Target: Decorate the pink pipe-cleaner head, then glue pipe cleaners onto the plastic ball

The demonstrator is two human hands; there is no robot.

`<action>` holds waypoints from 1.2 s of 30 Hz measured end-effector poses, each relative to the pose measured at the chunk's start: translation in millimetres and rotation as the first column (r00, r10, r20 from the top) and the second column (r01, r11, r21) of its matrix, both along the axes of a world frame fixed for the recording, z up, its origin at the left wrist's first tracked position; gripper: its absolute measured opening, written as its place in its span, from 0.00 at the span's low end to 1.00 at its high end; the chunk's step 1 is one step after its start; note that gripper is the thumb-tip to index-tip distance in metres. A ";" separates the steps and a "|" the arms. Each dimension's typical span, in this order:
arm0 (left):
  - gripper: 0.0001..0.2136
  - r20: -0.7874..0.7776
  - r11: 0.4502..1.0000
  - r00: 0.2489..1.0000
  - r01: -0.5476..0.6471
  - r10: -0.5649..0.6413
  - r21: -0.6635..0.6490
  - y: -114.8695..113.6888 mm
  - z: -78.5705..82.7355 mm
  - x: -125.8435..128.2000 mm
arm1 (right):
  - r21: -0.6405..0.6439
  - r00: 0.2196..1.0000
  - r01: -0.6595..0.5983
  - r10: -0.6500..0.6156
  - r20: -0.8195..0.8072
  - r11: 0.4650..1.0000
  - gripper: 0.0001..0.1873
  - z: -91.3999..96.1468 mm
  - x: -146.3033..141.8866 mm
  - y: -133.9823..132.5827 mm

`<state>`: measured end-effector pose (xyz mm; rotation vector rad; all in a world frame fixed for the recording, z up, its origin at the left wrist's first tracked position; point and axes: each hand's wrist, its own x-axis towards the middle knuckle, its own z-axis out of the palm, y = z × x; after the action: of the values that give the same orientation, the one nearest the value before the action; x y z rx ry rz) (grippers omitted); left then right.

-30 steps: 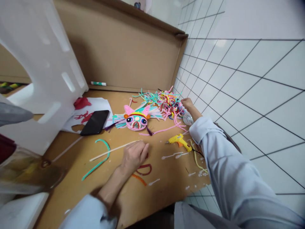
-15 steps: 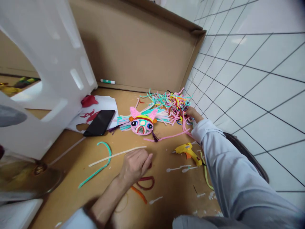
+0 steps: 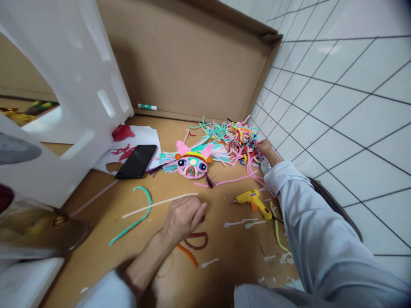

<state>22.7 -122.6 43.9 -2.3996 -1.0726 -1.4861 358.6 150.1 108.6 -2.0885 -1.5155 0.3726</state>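
My left hand [image 3: 186, 216] is closed in a fist low over the cardboard. A dark red bit shows by its fingertips; what the fist holds is hidden. Just below it lie a bent dark red pipe cleaner [image 3: 201, 244] and a short orange one [image 3: 189, 255]. My right hand [image 3: 266, 148] reaches to the right edge of a tangled heap of colourful pipe cleaners [image 3: 229, 136], its fingers curled and partly hidden there. Left of that heap lies a pink animal face [image 3: 192, 165] with big eyes, pink ears and a fan of pastel strands behind it.
A yellow glue gun [image 3: 255, 202] lies near my right forearm. Teal [image 3: 147, 201] and cream pipe cleaners [image 3: 138, 209] cross at left. Behind them is a black phone [image 3: 136, 161] on white paper [image 3: 150, 133]. Cardboard [image 3: 192, 64] walls the back; white plastic [image 3: 83, 85] stands left.
My right hand has shifted slightly to the right at the edge of the pipe cleaner heap. My left fist keeps its place. The whole view has tilted a little.
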 end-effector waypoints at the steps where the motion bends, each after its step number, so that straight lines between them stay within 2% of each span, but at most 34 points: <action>1: 0.17 0.001 1.000 1.000 0.000 0.000 0.004 0.2 -0.4 0.1 | 0.041 0.997 0.059 -0.057 -0.046 0.997 0.03 5.8 0.0 -3.8; 4: 0.17 0.005 1.000 1.000 -0.005 0.005 0.017 1.0 -0.4 0.2 | 0.158 0.964 0.204 -0.170 -0.205 0.966 0.02 28.8 -4.9 -18.2; 8: 0.17 0.005 0.999 1.000 -0.012 0.012 0.049 1.6 0.5 0.8 | 0.246 0.907 0.240 -0.127 -0.401 0.939 0.09 68.5 -22.9 -41.7; 11: 0.17 0.021 0.998 1.000 -0.023 0.022 0.051 2.5 -2.1 1.5 | 0.262 0.862 0.186 -0.029 -0.505 0.947 0.10 98.2 -42.0 -61.7; 14: 0.17 0.104 0.998 0.993 -0.047 0.050 -0.033 4.0 -7.4 2.4 | 0.265 0.808 0.070 0.102 -0.580 0.962 0.11 118.4 -66.2 -88.2; 16: 0.16 0.211 0.990 0.974 -0.049 0.076 -0.132 5.1 -9.7 3.1 | 0.303 0.660 -0.121 0.304 -0.687 0.945 0.12 121.0 -86.6 -112.6; 18: 0.12 0.344 0.956 0.932 -0.006 0.112 -0.294 6.3 -9.3 4.1 | 0.349 0.478 -0.298 0.456 -0.751 0.888 0.13 112.3 -110.3 -142.3; 20: 0.10 0.509 0.903 0.849 0.100 0.142 -0.418 7.9 -6.4 4.9 | 0.363 0.329 -0.435 0.520 -0.788 0.824 0.14 93.2 -135.4 -174.2; 23: 0.17 0.743 0.840 0.651 0.310 0.153 -0.445 11.7 -0.7 5.2 | 0.344 0.212 -0.548 0.524 -0.825 0.762 0.16 54.8 -170.4 -214.6; 26: 0.24 0.855 0.797 0.504 0.462 0.126 -0.390 16.0 2.1 3.9 | 0.332 0.200 -0.535 0.498 -0.844 0.777 0.17 20.0 -198.2 -234.9; 28: 0.25 0.877 0.776 0.467 0.510 0.114 -0.372 18.4 2.7 2.3 | 0.352 0.245 -0.499 0.519 -0.819 0.791 0.16 3.8 -212.5 -237.4; 30: 0.24 0.873 0.788 0.468 0.483 0.137 -0.382 20.2 3.2 0.1 | 0.373 0.309 -0.483 0.553 -0.774 0.792 0.15 -6.6 -223.2 -235.1; 32: 0.22 0.853 0.825 0.489 0.396 0.182 -0.403 21.7 4.1 -2.4 | 0.390 0.355 -0.477 0.579 -0.734 0.788 0.15 -13.0 -229.9 -231.4; 34: 0.19 0.828 0.852 0.519 0.317 0.211 -0.416 22.6 4.5 -4.6 | 0.397 0.362 -0.478 0.587 -0.724 0.784 0.16 -17.9 -232.3 -228.6; 36: 0.17 0.806 0.850 0.553 0.302 0.213 -0.432 22.8 3.5 -5.6 | 0.392 0.326 -0.482 0.576 -0.750 0.784 0.18 -22.7 -230.6 -227.6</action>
<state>17.1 -99.8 47.4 -1.8813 -1.7984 -2.8334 128.0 -77.4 85.9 -0.8953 -1.4338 1.3237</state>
